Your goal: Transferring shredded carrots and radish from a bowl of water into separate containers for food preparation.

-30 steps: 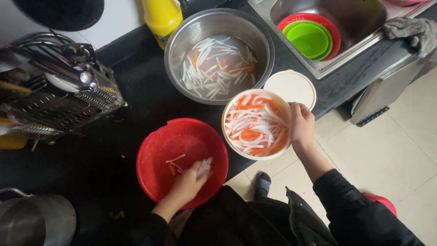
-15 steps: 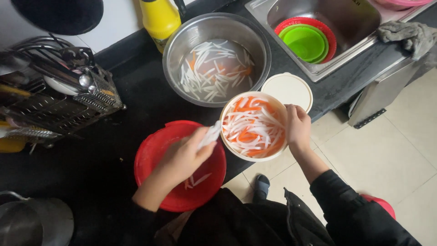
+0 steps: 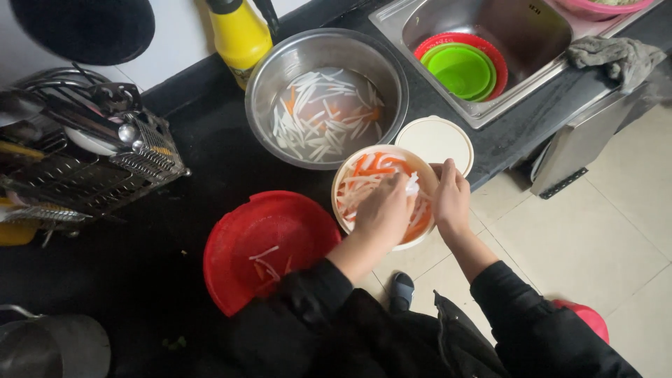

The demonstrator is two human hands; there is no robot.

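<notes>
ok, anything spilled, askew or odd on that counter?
Slightly. The round white container of carrot and radish strips overhangs the black counter edge, steadied by the right hand. Stray strips lie in the red basin.

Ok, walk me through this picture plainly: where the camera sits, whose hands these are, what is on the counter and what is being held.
The picture comes from one camera worn on a person's head, looking down, so both hands are that person's own. The left hand is over a cream bowl filled with white and orange vegetable strips, with a few strips at its fingertips. The right hand grips that bowl's rim. The bowl's round lid lies just behind it. On the black counter sit a red basin with a few leftover strips, a steel bowl with more strips, a yellow bottle and a wire dish rack. In the sink are stacked red and green bowls, with a grey cloth beside it.
</notes>
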